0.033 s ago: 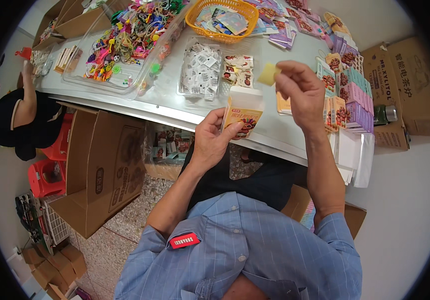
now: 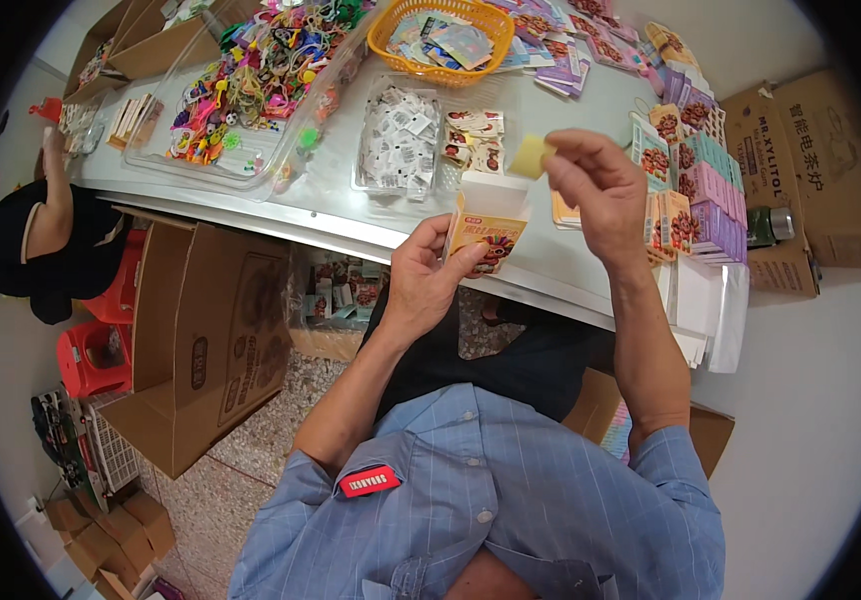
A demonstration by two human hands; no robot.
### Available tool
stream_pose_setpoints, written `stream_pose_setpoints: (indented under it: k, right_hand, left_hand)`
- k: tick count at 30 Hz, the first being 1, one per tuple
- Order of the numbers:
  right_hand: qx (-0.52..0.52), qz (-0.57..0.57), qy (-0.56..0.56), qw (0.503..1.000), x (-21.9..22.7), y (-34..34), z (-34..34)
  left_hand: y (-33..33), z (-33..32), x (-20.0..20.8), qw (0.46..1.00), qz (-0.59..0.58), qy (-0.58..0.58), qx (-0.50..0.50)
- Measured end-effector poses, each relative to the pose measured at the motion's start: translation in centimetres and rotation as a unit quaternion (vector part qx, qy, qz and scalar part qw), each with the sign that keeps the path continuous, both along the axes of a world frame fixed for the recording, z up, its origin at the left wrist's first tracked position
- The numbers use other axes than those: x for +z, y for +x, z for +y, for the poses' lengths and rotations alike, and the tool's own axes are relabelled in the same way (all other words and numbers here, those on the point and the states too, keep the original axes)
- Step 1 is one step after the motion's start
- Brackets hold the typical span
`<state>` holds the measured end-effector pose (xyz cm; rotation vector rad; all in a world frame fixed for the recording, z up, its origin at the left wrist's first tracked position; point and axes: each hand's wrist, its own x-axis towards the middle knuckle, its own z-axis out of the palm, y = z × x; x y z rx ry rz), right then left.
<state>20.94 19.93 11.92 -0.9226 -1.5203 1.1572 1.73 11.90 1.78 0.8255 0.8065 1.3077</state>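
Note:
My left hand (image 2: 425, 282) is closed round a small orange-and-white carton (image 2: 487, 238), tilted upright over the table's near edge. The carton's white top flap stands up, and printed pictures cover its front. Above and to the right of it, my right hand (image 2: 596, 190) pinches a small flat yellow piece (image 2: 528, 157) between thumb and fingertips, apart from the carton. Beyond the carton lie small printed packets (image 2: 474, 140). Left of those, a clear tray holds many small white sachets (image 2: 401, 140).
A clear bin of colourful small toys (image 2: 251, 90) stands at the left, an orange basket (image 2: 381, 50) with cards at the back. Stacked printed cartons (image 2: 716, 200) line the right side. A large cardboard box (image 2: 221, 330) is below the table. Another person (image 2: 46, 220) sits far left.
My right hand has shifted slightly left with the yellow piece, bringing it a little nearer the carton. My left hand and the carton look almost unmoved.

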Motion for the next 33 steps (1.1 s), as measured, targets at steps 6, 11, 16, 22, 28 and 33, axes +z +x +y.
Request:
stream_pose_setpoints:
  k: [6,11,16,22,28,33]
  right_hand:
    - [0.012,-0.031,-0.021,0.999,-1.1,0.4,-2.3]
    - [0.096,-0.205,0.095,0.969,0.0,-0.4,-2.9]
    - [0.033,-0.197,0.202,0.959,0.4,-1.1,-0.3]
    - [0.052,-0.309,0.172,0.934,-1.6,-6.7,6.8]
    - [0.071,-0.602,0.307,0.733,-5.4,-10.9,11.0]
    - [0.062,-0.616,0.327,0.714,-6.9,-11.7,11.7]
  left_hand:
    - [0.7,0.0,0.8,1.0,0.0,0.017,-0.017]
    - [0.3,-0.2,0.0,1.0,0.008,0.029,0.0]
    - [-0.7,-0.8,-0.7,1.0,0.008,0.01,0.006]
    - [-2.5,-2.1,-1.6,0.999,0.02,-0.015,0.035]
    - [-4.4,-2.9,-2.7,0.998,0.028,-0.032,0.056]
    - [-5.2,-2.9,-3.1,0.997,0.026,-0.04,0.066]
